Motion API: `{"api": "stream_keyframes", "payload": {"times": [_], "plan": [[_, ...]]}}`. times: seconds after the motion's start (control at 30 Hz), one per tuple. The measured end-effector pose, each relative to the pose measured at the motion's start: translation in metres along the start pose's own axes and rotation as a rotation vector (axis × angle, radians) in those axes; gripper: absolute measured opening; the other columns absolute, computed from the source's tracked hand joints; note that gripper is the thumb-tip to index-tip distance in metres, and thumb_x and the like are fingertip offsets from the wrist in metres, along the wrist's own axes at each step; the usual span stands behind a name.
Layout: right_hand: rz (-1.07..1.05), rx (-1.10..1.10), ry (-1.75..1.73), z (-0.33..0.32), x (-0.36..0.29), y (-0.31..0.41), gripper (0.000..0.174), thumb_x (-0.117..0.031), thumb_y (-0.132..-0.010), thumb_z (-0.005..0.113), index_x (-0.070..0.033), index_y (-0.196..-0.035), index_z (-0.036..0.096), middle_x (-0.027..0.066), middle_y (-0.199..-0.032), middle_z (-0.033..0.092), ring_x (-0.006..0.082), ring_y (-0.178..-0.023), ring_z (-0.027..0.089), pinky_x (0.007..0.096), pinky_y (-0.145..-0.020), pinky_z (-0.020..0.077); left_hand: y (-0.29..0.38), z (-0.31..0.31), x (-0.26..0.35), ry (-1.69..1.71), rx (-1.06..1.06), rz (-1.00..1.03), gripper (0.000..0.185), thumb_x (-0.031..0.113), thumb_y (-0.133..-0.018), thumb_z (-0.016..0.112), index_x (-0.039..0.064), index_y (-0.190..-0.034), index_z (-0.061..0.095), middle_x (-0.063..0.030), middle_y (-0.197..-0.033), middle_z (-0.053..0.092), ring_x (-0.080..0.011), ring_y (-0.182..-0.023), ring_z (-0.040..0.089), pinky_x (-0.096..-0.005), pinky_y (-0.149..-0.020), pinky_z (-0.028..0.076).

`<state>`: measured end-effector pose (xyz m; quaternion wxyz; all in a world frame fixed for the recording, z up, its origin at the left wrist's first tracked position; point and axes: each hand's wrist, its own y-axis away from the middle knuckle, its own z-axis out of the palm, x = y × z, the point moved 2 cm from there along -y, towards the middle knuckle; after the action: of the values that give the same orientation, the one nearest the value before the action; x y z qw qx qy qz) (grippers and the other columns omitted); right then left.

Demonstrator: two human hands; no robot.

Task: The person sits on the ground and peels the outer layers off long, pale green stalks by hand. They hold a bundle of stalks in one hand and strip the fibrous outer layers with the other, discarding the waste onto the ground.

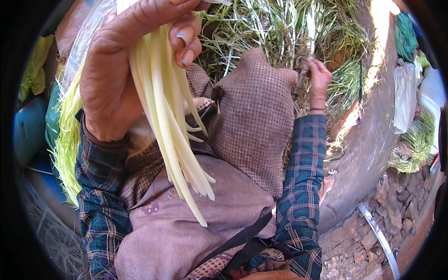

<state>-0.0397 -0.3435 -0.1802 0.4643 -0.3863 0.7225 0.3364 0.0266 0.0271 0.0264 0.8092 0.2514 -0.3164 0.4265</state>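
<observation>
My left hand (140,52), raised close to the camera, grips a bundle of long, pale yellow-white vegetable stalks (164,94). Their lower ends hang loose over my lap, while the upper part of the bundle is cut off by the picture's top edge. On the far side of my knee, my right hand (319,78) reaches down to a heap of green leaves and stalks (259,28). Its fingertips meet brown, withered leaves (303,52) below a white stalk (310,24). Blur hides whether they grip anything.
Checked cloth (255,101) covers my raised knee. Yellow-green leaves (68,140) lie beyond my left arm, near a plastic mesh crate (56,234). To the right are a concrete ledge (364,150), a plastic bag (404,98), more greens (416,147) and rough stone ground (367,231).
</observation>
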Motion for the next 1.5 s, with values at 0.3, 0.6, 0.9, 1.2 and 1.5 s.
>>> {"api": "stream_keyframes", "payload": {"times": [0.3,0.6,0.9,1.2,1.5], "plan": [[0.321,-0.093,-0.061,-0.022,-0.061,0.049,0.012,-0.012,-0.081,0.064,-0.005,-0.091,0.066,0.0047,-0.082,0.066,0.0089,-0.076,0.059,0.0234,-0.066,0.0484,0.007,-0.008,-0.012,0.095,0.082,-0.038,0.048,0.009,-0.087,0.053,-0.014,-0.125,0.037,-0.0074,-0.097,0.054,-0.0072,-0.065,0.040,-0.0210,-0.056,0.038],[0.381,0.058,-0.775,-0.010,-0.103,0.102,0.017,-0.014,-0.080,0.063,-0.004,-0.094,0.062,0.0061,-0.075,0.061,0.0145,-0.055,0.055,0.0340,-0.061,0.0535,0.003,-0.009,-0.015,0.058,0.002,-0.034,0.030,0.007,-0.085,0.057,-0.011,-0.109,0.055,-0.0059,-0.082,0.054,-0.0096,-0.068,0.047,-0.0230,-0.058,0.040],[0.136,0.242,-0.223,-0.004,-0.132,0.126,0.019,-0.015,-0.085,0.061,-0.001,-0.098,0.062,0.0095,-0.082,0.066,0.0178,-0.065,0.063,0.0256,-0.060,0.0550,-0.002,-0.002,-0.024,-0.013,-0.013,-0.038,0.021,0.009,-0.081,0.063,-0.005,-0.097,0.063,-0.0064,-0.072,0.060,-0.0105,-0.061,0.057,-0.0212,-0.055,0.049],[-0.236,0.068,-0.162,-0.007,-0.172,0.161,0.019,-0.012,-0.081,0.067,0.001,-0.095,0.064,0.0046,-0.073,0.060,0.0098,-0.061,0.055,0.0215,-0.053,0.0461,-0.013,0.015,-0.043,-0.080,0.040,-0.114,0.015,0.006,-0.075,0.070,-0.005,-0.084,0.065,-0.0081,-0.067,0.061,-0.0127,-0.054,0.058,-0.0228,-0.050,0.050],[-0.611,-0.029,0.077,0.023,-0.184,0.173,0.017,-0.001,-0.079,0.066,0.006,-0.093,0.060,0.0044,-0.074,0.054,0.0111,-0.065,0.052,0.0233,-0.055,0.0414,-0.017,0.026,-0.055,-0.176,0.029,-0.178,0.018,0.006,-0.074,0.072,-0.002,-0.086,0.063,-0.0058,-0.068,0.060,-0.0104,-0.052,0.057,-0.0203,-0.047,0.049]]}}
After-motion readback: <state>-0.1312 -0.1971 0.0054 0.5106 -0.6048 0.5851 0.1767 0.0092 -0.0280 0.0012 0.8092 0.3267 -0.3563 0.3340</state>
